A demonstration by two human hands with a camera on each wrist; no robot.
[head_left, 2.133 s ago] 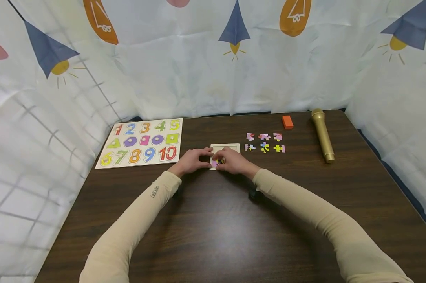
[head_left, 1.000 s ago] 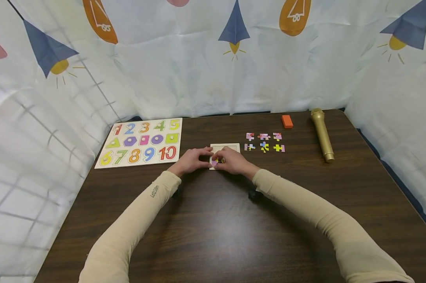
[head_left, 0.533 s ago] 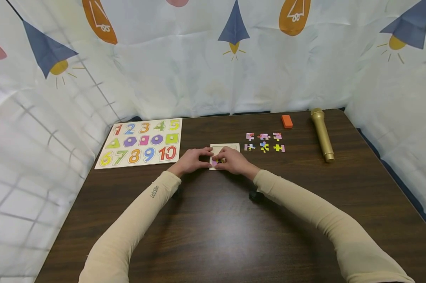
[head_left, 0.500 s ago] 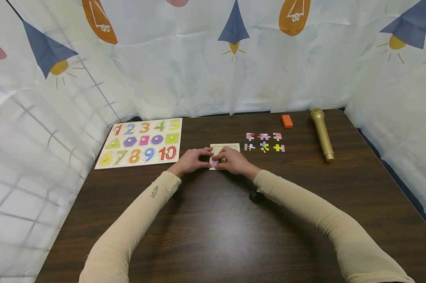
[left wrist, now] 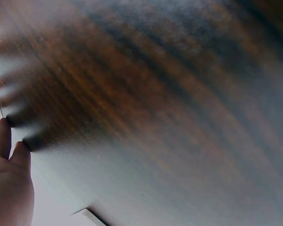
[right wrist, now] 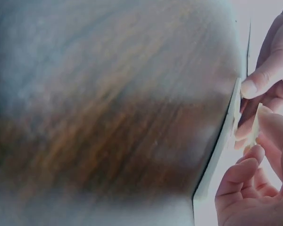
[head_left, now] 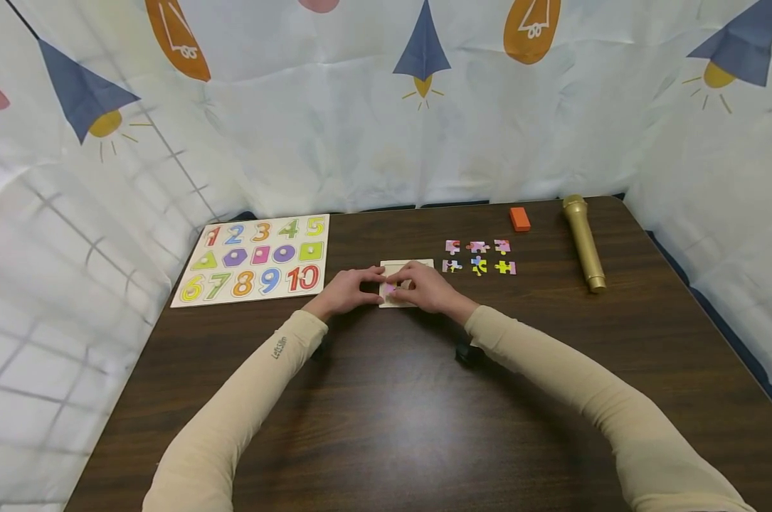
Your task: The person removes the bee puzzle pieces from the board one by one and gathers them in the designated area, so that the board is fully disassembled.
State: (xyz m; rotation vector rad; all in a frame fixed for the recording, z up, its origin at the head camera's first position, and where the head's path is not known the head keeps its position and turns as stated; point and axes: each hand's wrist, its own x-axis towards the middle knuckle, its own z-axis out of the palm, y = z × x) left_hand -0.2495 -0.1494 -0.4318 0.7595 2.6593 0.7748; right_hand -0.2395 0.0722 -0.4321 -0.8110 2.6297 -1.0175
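Observation:
A small pale puzzle tray lies at the middle of the table. My left hand grips its left side, fingertips at the upper part and thumb near the lower corner. My right hand is over the tray, its thumb and fingers pinching a puzzle piece, seen edge-on and tilted up in the right wrist view. A pink patch of puzzle shows between the hands; the rest of the tray's inside is mostly hidden. In the left wrist view, the left fingers show at the left edge.
Several loose jigsaw pieces lie in two rows right of the tray. Behind them is an orange block, with a gold microphone farther right. A number-and-shape board lies to the left. A patterned curtain hangs behind the table.
My right hand has shifted slightly right, its fingers drawn back from the tray's lower left area, and the piece in them appears tilted up. My left hand stays in place.

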